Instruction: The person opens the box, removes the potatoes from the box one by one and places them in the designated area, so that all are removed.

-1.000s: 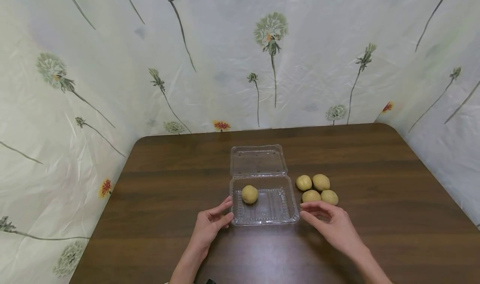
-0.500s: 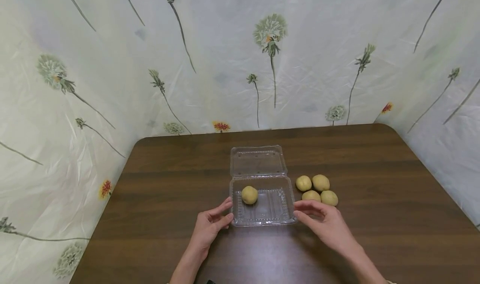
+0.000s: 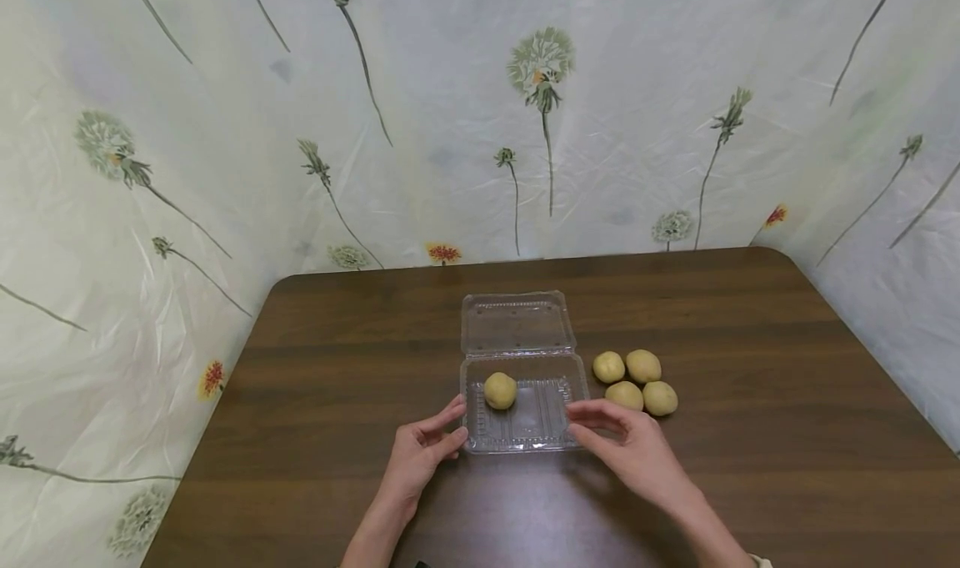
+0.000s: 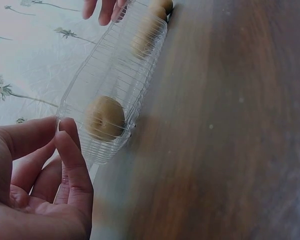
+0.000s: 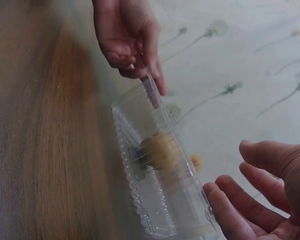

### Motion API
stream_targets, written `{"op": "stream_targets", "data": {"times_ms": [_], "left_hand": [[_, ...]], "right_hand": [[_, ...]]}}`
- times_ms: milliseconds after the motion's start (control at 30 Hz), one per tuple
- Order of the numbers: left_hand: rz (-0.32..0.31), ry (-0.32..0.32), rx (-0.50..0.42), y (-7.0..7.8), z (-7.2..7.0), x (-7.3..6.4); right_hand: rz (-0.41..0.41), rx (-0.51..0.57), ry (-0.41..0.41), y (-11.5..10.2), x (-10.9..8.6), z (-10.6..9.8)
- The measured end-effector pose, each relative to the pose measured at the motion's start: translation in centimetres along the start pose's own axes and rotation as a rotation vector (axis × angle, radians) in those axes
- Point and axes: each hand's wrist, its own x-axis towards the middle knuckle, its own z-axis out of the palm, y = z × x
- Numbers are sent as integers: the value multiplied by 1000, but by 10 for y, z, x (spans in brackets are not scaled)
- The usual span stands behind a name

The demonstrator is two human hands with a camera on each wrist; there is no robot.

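Note:
A clear plastic clamshell container [image 3: 528, 422] lies on the table with its lid [image 3: 517, 324] folded back, away from the person. One potato [image 3: 499, 391] sits in the left part of its base. My left hand [image 3: 422, 449] pinches the left rim between thumb and fingers, as the left wrist view shows. My right hand [image 3: 633, 447] is over the container's right edge near the front corner. In the right wrist view its thumb stands apart from the fingers, with nothing between them. Whether these fingers touch the rim I cannot tell.
Several potatoes [image 3: 643, 366] lie grouped on the wooden table [image 3: 360, 343], just right of the container and beyond the right hand. A sheet [image 3: 420, 134] with a dandelion print hangs behind the table and along both sides.
My right hand has moved left, from beside the container to over its right edge. The left hand, the container and the potatoes have stayed in place.

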Motion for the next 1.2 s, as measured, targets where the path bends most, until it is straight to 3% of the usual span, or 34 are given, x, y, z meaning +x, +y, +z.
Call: {"op": "stream_targets", "data": {"times_ms": [300,900,1200], "left_hand": [[0,2,1,-1,0,0],[2,4,4,-1,-1,1],[3,1,-2,-1,0,1]], "right_hand": [[-13,31,-16,-4,5,4],[89,-1,-82,-8,19,16],[47,-48,-99,-5,28,21]]}}
